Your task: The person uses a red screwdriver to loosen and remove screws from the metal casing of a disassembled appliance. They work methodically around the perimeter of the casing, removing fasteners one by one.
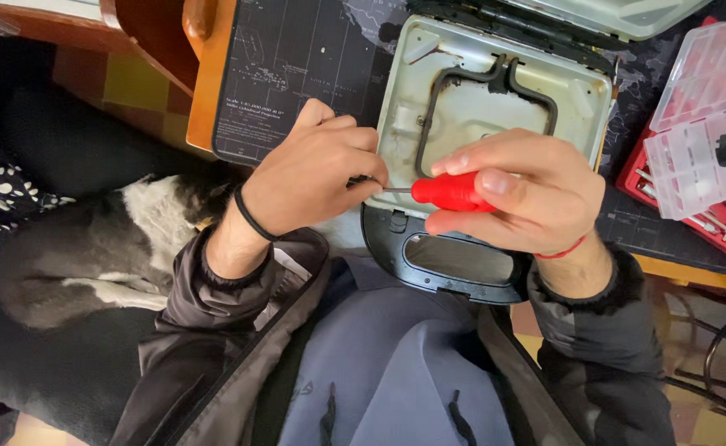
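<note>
My right hand (516, 194) grips a screwdriver with a red handle (450, 192), its thin metal shaft pointing left. My left hand (313, 169) is closed around the shaft's tip, pinching something small that I cannot make out. Both hands hover over the near edge of an opened appliance: a pale metal plate (582, 99) with a dark looped heating element (495, 78), and a black handle (462, 272) pointing toward me. A black band circles my left wrist, a red thread my right.
A dark desk mat (297, 58) printed with a map covers the wooden table. At the right stand clear plastic compartment boxes (702, 140) on a red tool case (714, 227). A grey-and-white cat (107, 248) lies at my left.
</note>
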